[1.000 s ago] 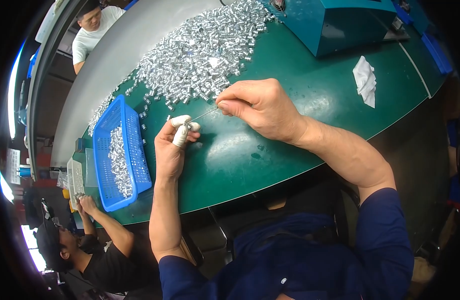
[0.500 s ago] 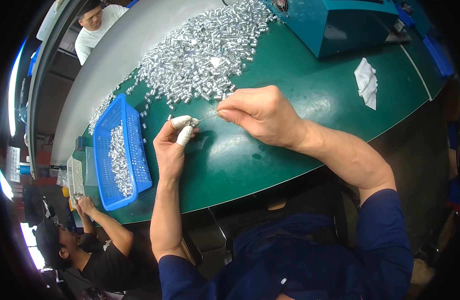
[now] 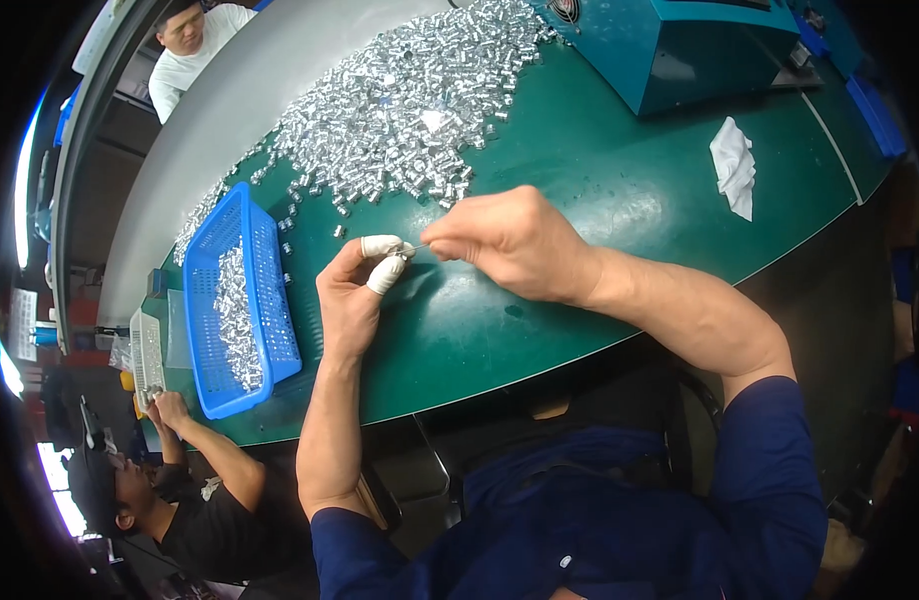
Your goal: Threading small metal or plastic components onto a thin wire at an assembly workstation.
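Note:
My left hand [image 3: 358,292], with white finger cots on thumb and forefinger, pinches a small silver metal part [image 3: 408,250] above the green table. Close on its right, my right hand [image 3: 515,245] is closed in a pinch on a thin needle-like tool [image 3: 420,247], whose tip meets the metal part. The fine details of the part are hidden by the fingertips. Beyond both hands spreads a large heap of similar silver metal parts [image 3: 400,110].
A blue plastic basket [image 3: 276,335] holding silver parts stands left of my left hand. A white cloth [image 3: 732,168] lies at the right, near a teal machine [image 3: 720,65]. At the left, a co-worker [image 3: 215,520] handles a pale basket [image 3: 146,350]; another person [image 3: 195,55] is across the table.
My left hand has moved slightly right and my right hand slightly left and down. They are closer together, and less of the thin tool shows between them.

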